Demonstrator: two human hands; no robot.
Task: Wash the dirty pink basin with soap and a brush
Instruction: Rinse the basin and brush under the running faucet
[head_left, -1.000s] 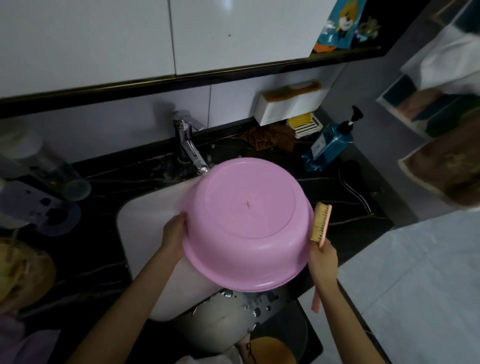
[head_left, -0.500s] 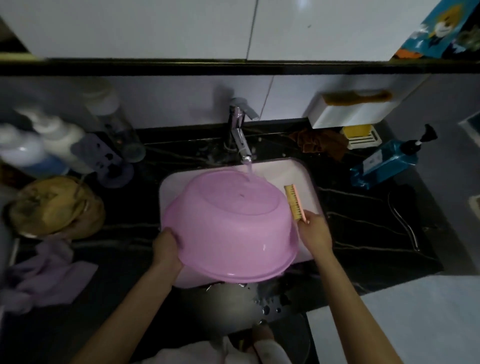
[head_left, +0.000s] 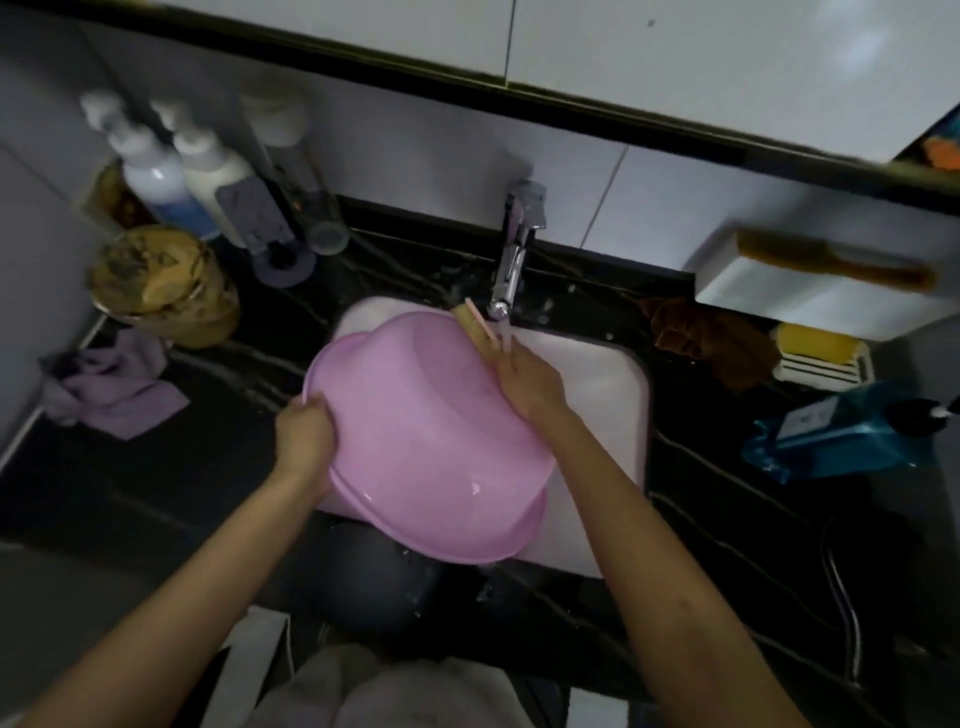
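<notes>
1. Where the dark counter meets the left wall, two white pump bottles (head_left: 176, 166) stand behind a brownish-gold tub (head_left: 161, 283). A crumpled purple cloth (head_left: 117, 389) lies in front of them.
2. The left hand (head_left: 306, 431) has its fingers curled tightly round the left rim of the pink basin (head_left: 426, 441).
3. The basin is turned bottom-up and tilted, and is held over the white sink (head_left: 602, 400). Its near rim overhangs the sink's front edge.
4. It is smooth, glossy, pale pink plastic with a flat round base, a flaring wall and a rolled lip. A bright glint shows near its lower right.
5. A brush (head_left: 475, 325) with a pink back and tan bristles lies against the basin's far edge, just beside the chrome faucet (head_left: 514, 260) spout.
6. The right hand (head_left: 524, 379) has its fingers closed round the brush handle and sits over the basin's upper-right wall.
7. Farther right, a brown rag (head_left: 696, 332) and a blue pump bottle (head_left: 831, 441) rest on the counter.
</notes>
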